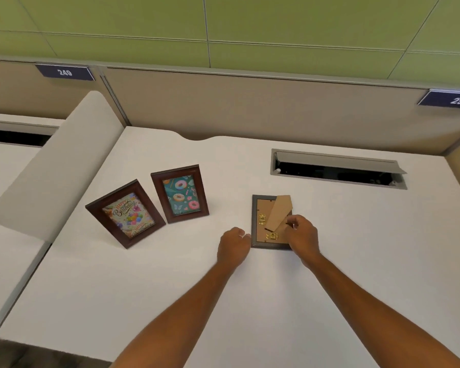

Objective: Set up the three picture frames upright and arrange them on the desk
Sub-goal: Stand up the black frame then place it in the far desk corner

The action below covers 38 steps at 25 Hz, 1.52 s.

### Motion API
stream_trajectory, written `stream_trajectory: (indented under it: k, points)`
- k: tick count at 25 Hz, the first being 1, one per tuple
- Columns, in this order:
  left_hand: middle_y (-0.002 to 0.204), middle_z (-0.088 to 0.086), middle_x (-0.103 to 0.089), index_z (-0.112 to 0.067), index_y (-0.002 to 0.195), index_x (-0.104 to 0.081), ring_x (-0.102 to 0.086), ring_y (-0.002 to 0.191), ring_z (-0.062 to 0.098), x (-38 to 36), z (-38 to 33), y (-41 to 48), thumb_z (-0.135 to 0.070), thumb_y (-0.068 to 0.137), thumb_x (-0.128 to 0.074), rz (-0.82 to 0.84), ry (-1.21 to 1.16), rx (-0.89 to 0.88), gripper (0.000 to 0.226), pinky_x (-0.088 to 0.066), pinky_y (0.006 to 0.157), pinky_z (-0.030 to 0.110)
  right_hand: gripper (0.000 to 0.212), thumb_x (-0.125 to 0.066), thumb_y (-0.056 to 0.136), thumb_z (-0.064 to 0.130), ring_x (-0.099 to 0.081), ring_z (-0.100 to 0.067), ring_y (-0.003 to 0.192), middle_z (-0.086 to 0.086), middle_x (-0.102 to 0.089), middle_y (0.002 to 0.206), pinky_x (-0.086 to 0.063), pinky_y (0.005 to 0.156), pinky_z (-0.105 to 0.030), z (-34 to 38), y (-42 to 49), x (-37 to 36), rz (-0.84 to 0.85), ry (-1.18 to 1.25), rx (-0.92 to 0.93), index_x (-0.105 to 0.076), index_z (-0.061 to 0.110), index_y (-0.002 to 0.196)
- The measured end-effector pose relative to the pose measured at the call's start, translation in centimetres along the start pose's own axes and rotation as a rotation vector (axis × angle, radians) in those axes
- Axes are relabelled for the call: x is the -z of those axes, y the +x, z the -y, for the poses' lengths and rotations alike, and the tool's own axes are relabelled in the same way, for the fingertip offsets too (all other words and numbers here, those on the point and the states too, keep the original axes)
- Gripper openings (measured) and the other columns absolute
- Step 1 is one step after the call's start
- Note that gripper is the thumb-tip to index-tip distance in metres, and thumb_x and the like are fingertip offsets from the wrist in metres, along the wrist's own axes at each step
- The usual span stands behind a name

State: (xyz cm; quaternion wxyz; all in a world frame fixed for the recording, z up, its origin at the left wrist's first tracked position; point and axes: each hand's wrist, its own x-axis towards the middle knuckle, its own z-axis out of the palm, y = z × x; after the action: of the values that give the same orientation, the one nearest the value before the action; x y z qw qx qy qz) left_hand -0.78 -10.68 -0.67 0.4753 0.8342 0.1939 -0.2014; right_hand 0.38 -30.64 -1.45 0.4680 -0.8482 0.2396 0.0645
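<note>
The desk (276,301) filled most of the picture, white and bare across the lower half, with a divider (56,166) at the left and an open cable slot (337,170) at upper right. Left of centre two brown frames stood upright and close together: the birthday frame (125,213) and, just beside it to the right, the donut frame (179,193). The grey frame (270,221) lay face down right of centre, well apart from those two, its cardboard stand (279,212) showing on the back. Our right hand (302,236) rested over the frame's lower right, fingers curled together and seemingly pinching something small at the edge of the stand; whether they had truly closed on it we could not tell. Our left hand (233,247) sat loosely curled at the frame's lower left edge, holding nothing; contact with it was unclear. We judged the step to be opening the stand: to do it well we should steady the frame with the left hand, swing the stand fully out from its hinge without bending the card, then tip the frame up by its side edges and check it leans back firmly. There was clear room between the donut frame and the grey one, so it could go there, kept away from the slot behind and the desk's near edge.
</note>
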Motion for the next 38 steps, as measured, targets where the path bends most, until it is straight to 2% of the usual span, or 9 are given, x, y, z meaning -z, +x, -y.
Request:
stream_trajectory:
  k: [7,10,13,17,20,24,27,30,38]
  points:
    - [0.121,0.027,-0.068,0.01,0.111,-0.071,-0.069,0.115,0.045,-2.8,-2.5,0.6,-0.017,0.099,-0.058,0.02,0.152,0.021,0.033,-0.059,0.091,0.046,0.028,-0.06,0.099,0.007,-0.063,-0.021,0.104,-0.004,-0.066,0.118,-0.048,0.062,-0.022,-1.2,0.7,1.1,0.069,-0.066,-0.095,-0.063,0.011,0.126]
    - [0.094,0.034,-0.051,0.01,0.081,-0.061,-0.055,0.076,0.038,-3.1,-2.7,0.5,-0.011,0.093,-0.059,-0.011,0.082,0.065,0.024,-0.039,0.065,0.034,0.022,-0.06,0.098,0.007,-0.062,-0.019,0.098,0.0,-0.066,0.108,-0.05,0.062,-0.023,-1.2,0.9,1.1,0.064,-0.008,-0.115,-0.064,0.014,0.119]
    - [0.074,0.007,-0.036,-0.01,0.06,-0.037,-0.033,0.062,0.02,-3.5,-2.8,0.2,-0.008,0.091,-0.06,-0.048,0.004,0.087,0.038,-0.026,0.058,0.028,0.016,-0.059,0.096,0.005,-0.066,-0.027,0.102,-0.003,-0.068,0.105,-0.051,0.068,-0.029,-1.5,1.1,1.0,0.037,0.044,-0.132,-0.068,0.01,0.109]
    - [0.085,0.0,-0.054,-0.014,0.093,-0.056,-0.05,0.068,0.011,-3.9,-3.0,0.0,-0.011,0.098,-0.063,-0.043,-0.141,0.121,0.009,-0.038,0.057,0.025,0.012,-0.061,0.101,0.009,-0.065,-0.023,0.105,-0.004,-0.069,0.112,-0.054,0.073,-0.029,-1.4,1.2,1.3,0.03,0.086,-0.132,-0.067,0.015,0.108]
    - [0.097,0.0,-0.064,-0.018,0.122,-0.056,-0.06,0.078,0.007,-3.8,-3.0,0.3,-0.014,0.105,-0.063,-0.023,-0.251,0.123,0.019,-0.045,0.058,0.021,0.017,-0.065,0.103,0.013,-0.064,-0.021,0.112,-0.002,-0.068,0.119,-0.056,0.074,-0.024,-1.9,1.3,1.9,0.055,0.149,-0.123,-0.066,0.019,0.119]
    - [0.093,-0.001,-0.072,-0.023,0.125,-0.063,-0.068,0.085,0.011,-3.0,-3.6,0.4,-0.014,0.108,-0.063,-0.096,-0.293,-0.004,0.02,-0.056,0.067,0.023,0.034,-0.055,0.109,0.009,-0.063,-0.032,0.132,-0.012,-0.067,0.14,-0.059,0.106,-0.045,-3.4,1.2,2.8,0.098,0.085,0.004,-0.062,0.012,0.143]
    - [0.103,0.002,-0.075,-0.026,0.121,-0.064,-0.074,0.1,0.022,-2.4,-4.7,0.5,-0.018,0.107,-0.064,-0.106,-0.353,-0.003,0.016,-0.068,0.088,0.04,0.062,-0.066,0.102,-0.001,-0.046,-0.031,0.151,-0.01,-0.047,0.165,-0.054,0.11,-0.045,-4.1,0.8,3.8,0.102,-0.129,0.239,-0.049,0.017,0.158]
    - [0.112,0.007,-0.077,-0.02,0.12,-0.069,-0.078,0.097,0.021,-1.5,-5.8,0.5,-0.02,0.105,-0.068,-0.105,-0.447,0.036,0.014,-0.07,0.084,0.037,0.079,-0.078,0.094,0.006,-0.031,-0.028,0.16,-0.006,-0.031,0.175,-0.055,0.108,-0.04,-4.0,0.6,4.6,0.101,-0.428,0.57,-0.042,0.02,0.163]
    - [0.098,0.014,-0.086,-0.007,0.113,-0.074,-0.086,0.08,0.026,1.3,-7.8,0.7,-0.019,0.103,-0.068,-0.008,-0.705,0.082,0.016,-0.069,0.075,0.033,0.052,-0.075,0.096,-0.001,-0.046,-0.017,0.152,0.005,-0.064,0.15,-0.046,0.118,-0.03,-0.5,0.9,5.3,0.093,-0.076,0.716,-0.07,0.02,0.143]
